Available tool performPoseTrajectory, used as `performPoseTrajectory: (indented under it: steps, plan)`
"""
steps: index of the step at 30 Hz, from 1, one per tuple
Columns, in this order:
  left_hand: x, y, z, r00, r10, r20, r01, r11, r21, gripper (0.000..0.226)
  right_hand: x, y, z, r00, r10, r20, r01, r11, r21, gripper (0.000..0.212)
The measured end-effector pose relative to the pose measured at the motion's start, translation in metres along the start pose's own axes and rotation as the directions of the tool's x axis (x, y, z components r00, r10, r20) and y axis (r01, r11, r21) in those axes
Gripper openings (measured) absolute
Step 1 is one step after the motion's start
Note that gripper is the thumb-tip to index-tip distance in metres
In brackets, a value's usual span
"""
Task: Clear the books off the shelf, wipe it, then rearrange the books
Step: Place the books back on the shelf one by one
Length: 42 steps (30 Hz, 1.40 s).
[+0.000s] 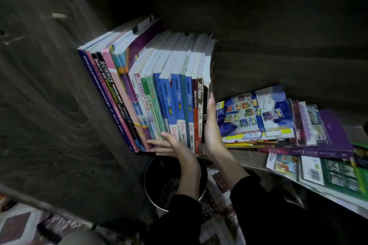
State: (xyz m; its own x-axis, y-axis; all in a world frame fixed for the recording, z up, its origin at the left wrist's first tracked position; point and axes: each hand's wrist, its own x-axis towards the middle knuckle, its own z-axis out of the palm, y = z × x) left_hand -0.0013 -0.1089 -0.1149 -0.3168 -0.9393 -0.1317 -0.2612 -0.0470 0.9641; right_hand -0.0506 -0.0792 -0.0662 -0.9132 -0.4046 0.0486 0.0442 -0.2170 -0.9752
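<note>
Black sleeves point(258, 205) come up from the bottom, and both hands are out at the row point(159, 89) of books standing on the wooden shelf point(278, 45). Left hand point(173, 146) is at the foot of the row, fingers straight and fanned apart, tips touching the lower spines near the pink and blue books, gripping nothing. Right hand point(212, 125) stands on edge at the right end of the row, palm flat against the last cover, fingers straight and together, pointing up, pressing rather than clasping. That row leans left, its tall books resting on the shelf's side wall, with shorter blue spines toward the right end. Just right of the row, beside the right hand, a stack point(258, 117) of books lies flat on the same board, a bright blue cover on top, and a purple book point(334, 135) sits farther right of it. Below the row, under the left wrist, is a dark round bin point(155, 185); I cannot tell what is in it. Lower left of the row, a patterned mat point(20, 225) shows on the floor.
</note>
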Motion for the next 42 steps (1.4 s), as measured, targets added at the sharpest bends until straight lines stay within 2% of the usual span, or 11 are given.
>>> performPoseTrajectory:
  steps: [4,9,11,13,16,20,25,27,29,35,42]
  plan:
    - [0.002,0.028,0.019,0.946,-0.303,-0.118,0.243,0.899,-0.365,0.05,0.006,0.0,0.001,1.0,0.025,0.007,-0.025,1.0,-0.001,0.068]
    - [0.0,0.047,0.007,0.907,-0.391,-0.157,0.207,0.738,-0.642,0.047,-0.008,-0.021,-0.018,1.0,0.0,-0.007,-0.002,0.975,-0.223,0.055]
    - [-0.01,0.045,0.002,0.937,-0.329,-0.119,0.223,0.822,-0.523,0.052,-0.026,-0.036,-0.036,0.985,-0.136,-0.104,0.098,0.946,-0.308,0.039]
    - [-0.04,0.046,-0.006,0.976,0.047,-0.213,-0.106,0.956,-0.273,0.051,-0.046,-0.051,-0.062,0.885,-0.397,-0.242,0.257,0.852,-0.456,0.026]
    - [-0.099,0.057,-0.007,0.702,0.703,-0.118,-0.713,0.693,-0.111,0.063,-0.061,-0.061,-0.116,0.588,-0.668,-0.455,0.235,0.68,-0.694,0.029]
    - [-0.127,0.066,0.037,0.33,0.892,0.31,-0.931,0.363,-0.052,0.082,-0.066,-0.069,-0.186,0.393,-0.512,-0.764,-0.146,0.786,-0.601,0.069]
    - [-0.125,0.051,0.083,0.281,0.64,0.715,-0.959,0.169,0.226,0.11,-0.048,-0.051,-0.272,0.505,0.203,-0.839,-0.301,0.952,0.05,0.111]
    - [-0.124,0.054,0.089,0.306,0.525,0.794,-0.952,0.146,0.27,0.11,-0.042,-0.051,-0.295,0.628,0.319,-0.71,-0.272,0.945,0.184,0.085]
    - [-0.123,0.057,0.091,0.325,0.489,0.81,-0.945,0.145,0.292,0.107,-0.04,-0.067,-0.292,0.748,0.372,-0.549,-0.295,0.928,0.227,0.036]
    - [-0.114,0.063,0.087,0.318,0.596,0.738,-0.945,0.263,0.194,0.102,-0.027,-0.093,-0.268,0.851,0.378,-0.364,-0.371,0.924,0.091,0.028]
    - [-0.091,0.077,0.066,0.317,0.844,0.434,-0.946,0.314,0.081,0.1,-0.026,-0.108,-0.205,0.95,0.264,-0.164,-0.278,0.958,-0.067,0.076]
